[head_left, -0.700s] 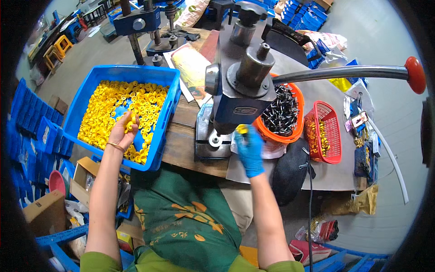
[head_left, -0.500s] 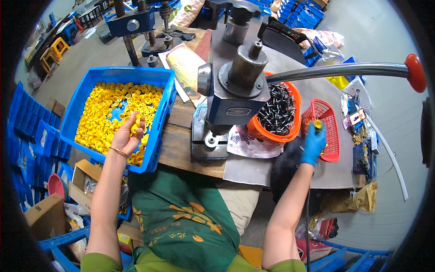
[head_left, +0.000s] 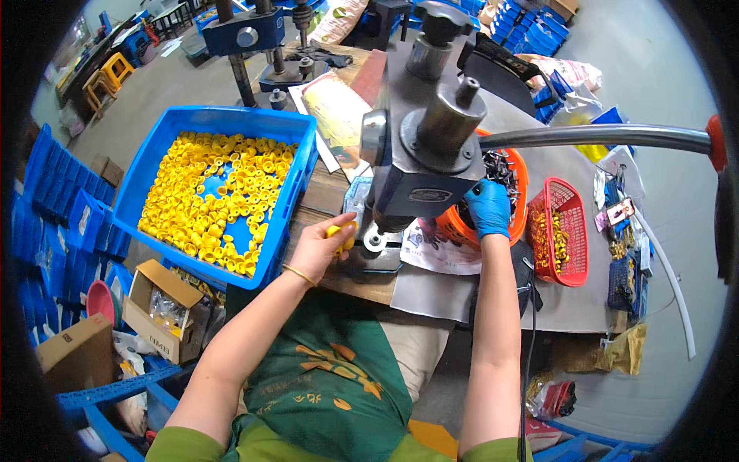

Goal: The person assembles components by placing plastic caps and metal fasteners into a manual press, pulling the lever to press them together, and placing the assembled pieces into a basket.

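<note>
Left hand (head_left: 317, 248) at nine o'clock from the pale ring (head_left: 375, 240), fingers pinching yellow caps (head_left: 342, 230) beside the press base's edge! Right hand (head_left: 490, 208), blue-gloved, inside the orange basket (head_left: 521, 189) between two and three; fingertips hidden, grip can't be told. Between forearms, open room over grey sheet (head_left: 419, 294) at five.

Workshop: lever press (head_left: 423, 165), stacked crates (head_left: 60, 175)
</note>
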`<control>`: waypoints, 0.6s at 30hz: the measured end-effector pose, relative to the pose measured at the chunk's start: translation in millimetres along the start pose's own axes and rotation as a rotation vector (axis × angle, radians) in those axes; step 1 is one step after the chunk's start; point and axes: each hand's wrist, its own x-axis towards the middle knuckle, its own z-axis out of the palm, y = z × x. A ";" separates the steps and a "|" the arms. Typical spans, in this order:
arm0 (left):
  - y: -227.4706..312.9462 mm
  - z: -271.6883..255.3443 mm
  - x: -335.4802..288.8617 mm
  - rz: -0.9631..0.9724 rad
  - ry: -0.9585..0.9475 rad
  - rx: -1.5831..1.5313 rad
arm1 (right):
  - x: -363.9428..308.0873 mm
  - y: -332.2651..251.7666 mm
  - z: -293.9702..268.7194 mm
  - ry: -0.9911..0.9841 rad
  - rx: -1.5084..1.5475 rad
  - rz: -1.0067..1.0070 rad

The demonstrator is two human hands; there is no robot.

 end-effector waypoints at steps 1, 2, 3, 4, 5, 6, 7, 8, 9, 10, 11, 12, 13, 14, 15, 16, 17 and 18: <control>-5.5 -1.3 5.8 0.056 0.046 0.258 | 0.0 4.1 2.6 0.010 0.111 -0.010; -13.4 -3.5 12.3 0.057 0.045 0.256 | -0.9 8.0 5.3 0.020 0.221 -0.020; -22.5 -6.9 20.9 0.453 0.055 0.608 | -5.2 7.2 4.6 0.020 0.277 0.000; -23.7 -7.1 22.6 0.853 0.069 0.957 | -12.7 -1.1 -0.8 0.016 0.280 -0.004; -25.0 -7.1 22.7 0.824 0.073 0.975 | -22.5 -10.5 -6.4 0.163 0.447 -0.047; -24.7 -2.5 24.7 0.826 0.066 0.970 | -32.3 -14.7 -14.4 0.319 0.604 -0.084; -24.3 0.2 25.7 0.844 0.019 1.065 | -40.5 -17.1 -17.3 0.271 0.738 -0.097; -23.1 2.3 26.3 0.860 -0.028 1.160 | -51.1 -17.7 -8.5 0.211 0.982 0.018; -20.3 3.9 24.5 0.851 -0.076 1.249 | -62.2 -23.6 -9.5 0.219 1.061 -0.002; -18.1 3.7 23.2 0.846 -0.074 1.251 | -72.0 -35.9 -13.3 0.222 1.145 -0.025; -16.4 3.5 22.2 0.839 -0.094 1.310 | -80.9 -48.8 -19.8 0.189 1.173 -0.029; -15.0 5.3 21.7 0.838 -0.123 1.365 | -88.2 -57.8 -27.6 0.164 1.195 -0.033; -14.5 6.9 20.3 0.839 -0.126 1.365 | -92.9 -58.4 -24.3 0.148 1.117 -0.077; -14.7 8.2 18.4 0.825 -0.142 1.381 | -97.4 -61.0 -22.0 0.097 1.141 -0.059; -15.1 9.0 16.9 0.811 -0.156 1.399 | -100.3 -64.7 -18.9 0.069 1.164 -0.059; -17.5 9.3 16.3 0.811 -0.155 1.401 | -102.3 -69.4 -17.0 0.041 1.187 -0.060; -21.6 9.1 16.5 0.864 -0.144 1.397 | -104.0 -74.3 -16.6 0.026 1.180 -0.080; -25.2 10.2 16.3 0.916 -0.136 1.391 | -106.0 -75.5 -8.9 0.049 1.148 -0.106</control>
